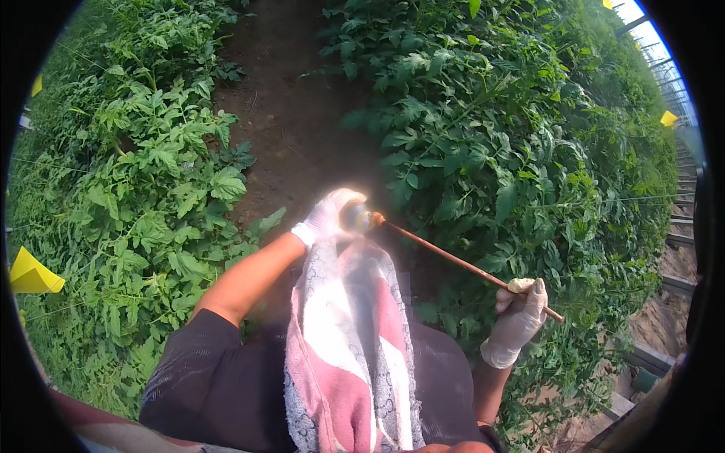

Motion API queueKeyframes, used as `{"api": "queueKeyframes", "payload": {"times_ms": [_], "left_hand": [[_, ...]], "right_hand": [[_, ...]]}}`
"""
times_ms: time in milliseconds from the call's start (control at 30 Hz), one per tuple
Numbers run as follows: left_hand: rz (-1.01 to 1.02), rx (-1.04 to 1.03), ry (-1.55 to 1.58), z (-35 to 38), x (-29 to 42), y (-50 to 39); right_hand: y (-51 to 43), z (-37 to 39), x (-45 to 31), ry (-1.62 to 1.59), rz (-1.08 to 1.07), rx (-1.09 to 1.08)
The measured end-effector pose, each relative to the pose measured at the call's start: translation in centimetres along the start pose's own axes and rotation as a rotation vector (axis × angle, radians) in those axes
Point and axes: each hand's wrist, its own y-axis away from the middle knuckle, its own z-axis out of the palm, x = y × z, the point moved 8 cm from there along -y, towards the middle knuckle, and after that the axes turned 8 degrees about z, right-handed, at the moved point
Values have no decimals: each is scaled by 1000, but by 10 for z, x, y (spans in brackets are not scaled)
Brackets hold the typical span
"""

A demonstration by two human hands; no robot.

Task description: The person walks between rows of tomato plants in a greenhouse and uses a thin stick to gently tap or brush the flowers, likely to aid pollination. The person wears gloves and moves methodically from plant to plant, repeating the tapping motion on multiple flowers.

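Note:
My left hand (334, 214), in a pale thin glove, is closed around a small rounded container (355, 218) in front of my chest; glare blurs its outline. A thin brown stick (447, 256) runs from the container down to the right. At its far end an orange-brown wad or tip (375, 219) touches the container's side or mouth; which one I cannot tell. Gripping the stick near its other end is my right hand (520, 317), also gloved. A pink, white and grey patterned scarf (345, 362) hangs over my dark shirt below the container.
Dense rows of leafy tomato plants (164, 170) rise on the left and on the right (487, 130), with a bare soil path (289, 107) between them. Yellow cards (35, 272) and thin strings show among the plants. Greenhouse framing (679, 238) lines the right edge.

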Motion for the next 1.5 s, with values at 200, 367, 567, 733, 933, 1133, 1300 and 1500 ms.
{"api": "queueKeyframes", "payload": {"times_ms": [200, 367, 567, 733, 933, 1133, 1300, 1500], "left_hand": [[131, -119, -134, -32, -17, -12], [155, -252, -150, -15, -39, -36], [17, -416, -96, -10, -46, -83], [-70, -576, 53, -9, -85, -114], [78, -645, 21, 7, -95, -170], [11, -603, 213, 10, -103, -210], [131, -691, 244, 33, -140, -220], [102, -618, 341, 25, -177, -247]], "right_hand": [[15, 75, -25, 209, -79, -248], [10, 110, -35, 325, -178, -389], [-10, 175, -74, 719, -783, -716], [-79, 176, -94, 499, -704, -640], [-117, 182, -109, 473, -685, -706], [-143, 155, -107, 302, -439, -317], [-145, 160, -102, 289, -414, -183], [-143, 172, -96, 136, -308, 81]]}}
